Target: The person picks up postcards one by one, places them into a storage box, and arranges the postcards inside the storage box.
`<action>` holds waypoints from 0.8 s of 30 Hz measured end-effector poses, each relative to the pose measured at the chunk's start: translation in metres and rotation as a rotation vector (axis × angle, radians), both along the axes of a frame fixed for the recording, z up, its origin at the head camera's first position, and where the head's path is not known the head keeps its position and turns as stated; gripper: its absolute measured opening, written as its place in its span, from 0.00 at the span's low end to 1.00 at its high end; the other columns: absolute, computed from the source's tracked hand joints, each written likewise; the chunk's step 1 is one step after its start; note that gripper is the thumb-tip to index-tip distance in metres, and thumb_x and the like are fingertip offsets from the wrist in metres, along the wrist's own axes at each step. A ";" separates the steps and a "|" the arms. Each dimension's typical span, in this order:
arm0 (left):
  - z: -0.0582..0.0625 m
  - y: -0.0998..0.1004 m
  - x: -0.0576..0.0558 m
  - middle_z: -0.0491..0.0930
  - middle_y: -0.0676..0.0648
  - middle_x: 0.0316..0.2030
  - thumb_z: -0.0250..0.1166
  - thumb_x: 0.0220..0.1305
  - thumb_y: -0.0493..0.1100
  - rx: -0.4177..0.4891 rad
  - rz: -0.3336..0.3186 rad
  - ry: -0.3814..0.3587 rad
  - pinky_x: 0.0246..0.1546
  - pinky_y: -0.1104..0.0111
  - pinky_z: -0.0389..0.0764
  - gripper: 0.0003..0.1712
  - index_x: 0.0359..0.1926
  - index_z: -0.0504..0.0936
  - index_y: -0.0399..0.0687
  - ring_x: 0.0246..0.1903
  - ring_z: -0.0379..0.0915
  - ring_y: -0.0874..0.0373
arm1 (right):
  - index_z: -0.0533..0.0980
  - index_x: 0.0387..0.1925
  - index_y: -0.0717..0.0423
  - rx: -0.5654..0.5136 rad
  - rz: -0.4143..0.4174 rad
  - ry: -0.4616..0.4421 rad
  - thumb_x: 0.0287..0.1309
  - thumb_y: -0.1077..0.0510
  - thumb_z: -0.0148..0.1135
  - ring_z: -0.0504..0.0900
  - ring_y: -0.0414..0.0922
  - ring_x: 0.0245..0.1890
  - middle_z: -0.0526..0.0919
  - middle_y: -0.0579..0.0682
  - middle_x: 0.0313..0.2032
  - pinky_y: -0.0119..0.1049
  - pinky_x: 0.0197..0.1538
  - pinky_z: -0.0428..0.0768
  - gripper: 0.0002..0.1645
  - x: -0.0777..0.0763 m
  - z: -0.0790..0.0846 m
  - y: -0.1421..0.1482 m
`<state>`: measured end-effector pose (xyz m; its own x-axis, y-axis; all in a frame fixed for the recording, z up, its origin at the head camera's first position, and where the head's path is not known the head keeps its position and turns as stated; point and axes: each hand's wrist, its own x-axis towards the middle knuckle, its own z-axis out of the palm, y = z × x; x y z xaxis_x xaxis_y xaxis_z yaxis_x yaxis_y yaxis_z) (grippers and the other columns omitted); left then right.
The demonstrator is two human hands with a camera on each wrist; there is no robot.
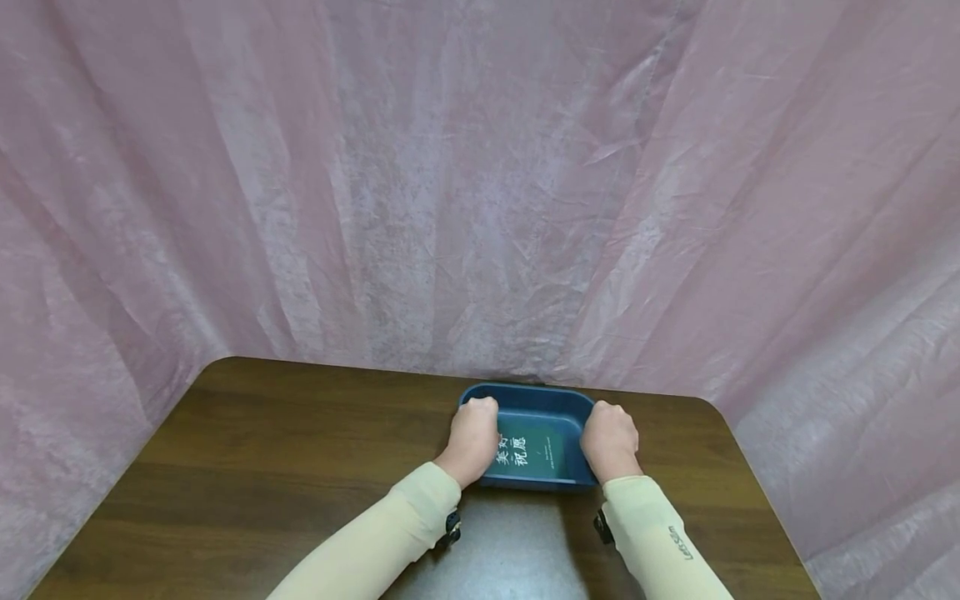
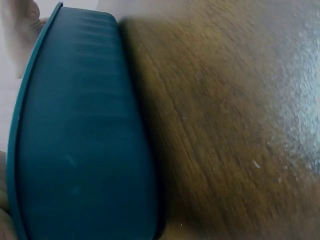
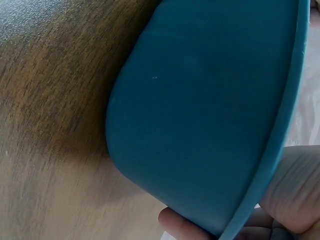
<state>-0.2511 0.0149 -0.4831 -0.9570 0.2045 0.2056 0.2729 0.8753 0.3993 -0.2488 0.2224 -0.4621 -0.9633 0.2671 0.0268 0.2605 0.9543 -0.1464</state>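
Note:
A dark blue rectangular plastic basin (image 1: 540,398) stands near the far edge of the table. My left hand (image 1: 474,437) grips its left end over the rim, and my right hand (image 1: 611,437) grips the right end the same way. Inside lies a flat dark green booklet or card (image 1: 542,448) with white Chinese characters, partly hidden by the left hand. In the left wrist view the basin's long outer side (image 2: 85,120) fills the left part. From the right wrist, fingers (image 3: 182,225) show curled under the rim at the basin's corner.
The brown wood-grain table (image 1: 300,433) has rounded far corners. A pale shine (image 1: 502,542) lies on its near middle. Pink velvety curtains (image 1: 465,183) hang behind and on both sides, close to the table's far edge.

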 end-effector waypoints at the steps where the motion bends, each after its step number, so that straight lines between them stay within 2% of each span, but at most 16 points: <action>1: 0.000 0.000 0.000 0.81 0.48 0.24 0.71 0.51 0.38 -0.012 -0.003 -0.003 0.24 0.68 0.78 0.08 0.26 0.78 0.46 0.26 0.80 0.57 | 0.78 0.36 0.68 -0.001 0.001 0.000 0.53 0.64 0.55 0.82 0.60 0.28 0.82 0.68 0.32 0.53 0.17 0.75 0.11 0.000 0.000 -0.001; 11: -0.006 -0.002 0.005 0.83 0.47 0.26 0.66 0.56 0.35 -0.106 0.010 -0.013 0.28 0.66 0.82 0.02 0.31 0.82 0.45 0.28 0.81 0.57 | 0.78 0.36 0.68 -0.024 0.027 -0.009 0.52 0.63 0.57 0.82 0.59 0.27 0.82 0.67 0.31 0.51 0.18 0.76 0.12 0.006 0.000 -0.005; 16: -0.003 -0.001 0.000 0.83 0.48 0.26 0.68 0.54 0.38 -0.118 -0.009 -0.009 0.27 0.67 0.81 0.03 0.30 0.82 0.45 0.28 0.81 0.58 | 0.78 0.34 0.69 -0.055 0.061 -0.003 0.46 0.60 0.64 0.81 0.56 0.25 0.82 0.64 0.28 0.49 0.20 0.77 0.15 0.009 0.002 0.004; 20: 0.013 -0.009 -0.001 0.81 0.49 0.24 0.72 0.51 0.46 -0.010 -0.018 0.055 0.26 0.66 0.79 0.10 0.27 0.81 0.46 0.27 0.80 0.56 | 0.76 0.32 0.66 -0.160 0.071 -0.052 0.45 0.52 0.69 0.78 0.50 0.24 0.80 0.58 0.25 0.42 0.22 0.75 0.21 0.014 0.011 0.016; 22: 0.027 -0.019 0.002 0.82 0.48 0.27 0.71 0.51 0.48 0.060 -0.011 0.126 0.27 0.64 0.79 0.11 0.29 0.83 0.46 0.29 0.80 0.54 | 0.75 0.31 0.64 -0.199 0.056 -0.085 0.45 0.43 0.70 0.76 0.49 0.25 0.78 0.57 0.26 0.40 0.23 0.72 0.27 0.020 0.021 0.022; 24: 0.044 -0.032 0.008 0.84 0.48 0.33 0.70 0.53 0.50 0.120 0.020 0.216 0.32 0.62 0.80 0.13 0.34 0.84 0.47 0.34 0.81 0.54 | 0.75 0.38 0.65 -0.212 0.067 -0.060 0.44 0.35 0.68 0.79 0.54 0.29 0.81 0.61 0.32 0.42 0.26 0.74 0.36 0.028 0.036 0.029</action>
<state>-0.2433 -0.0171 -0.4395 -0.8920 0.1473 0.4273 0.3459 0.8311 0.4355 -0.2206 0.2510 -0.4262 -0.9773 0.1960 -0.0809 0.2118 0.9194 -0.3313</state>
